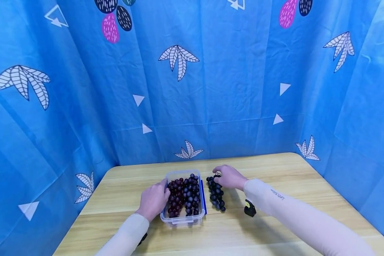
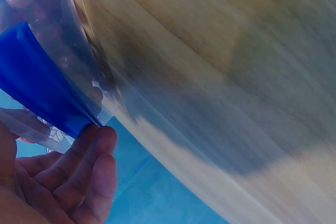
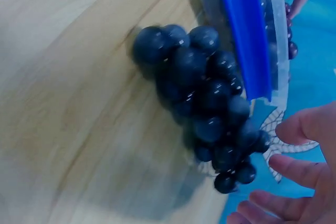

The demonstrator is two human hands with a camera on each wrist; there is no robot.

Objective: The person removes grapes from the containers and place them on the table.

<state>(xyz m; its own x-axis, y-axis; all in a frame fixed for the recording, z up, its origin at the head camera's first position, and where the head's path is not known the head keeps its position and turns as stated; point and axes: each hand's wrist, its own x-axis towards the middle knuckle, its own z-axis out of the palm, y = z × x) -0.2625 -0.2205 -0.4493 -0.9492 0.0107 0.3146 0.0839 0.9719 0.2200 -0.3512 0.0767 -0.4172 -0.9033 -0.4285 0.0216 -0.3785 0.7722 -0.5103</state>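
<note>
A clear plastic food container [image 1: 183,220] with blue side latches stands on the table. Inside it lie a bunch of reddish grapes [image 1: 175,199] on the left and a bunch of dark grapes [image 1: 192,195] on the right. My left hand [image 1: 153,200] grips the container's left side; in the left wrist view its fingers [image 2: 102,145] press against the hanging blue latch [image 2: 39,80]. Another bunch of dark grapes [image 1: 216,195] rests on the wood just right of the container. Over its far end, my right hand [image 1: 229,177] reaches with fingers spread, apart from the grapes in the right wrist view.
The wooden table [image 1: 259,227] has rounded far corners and meets a blue patterned curtain [image 1: 227,106] behind and at both sides. A blue latch [image 3: 244,40] hangs on the container's right side, close beside the loose bunch. Dark straps sit under both wrists.
</note>
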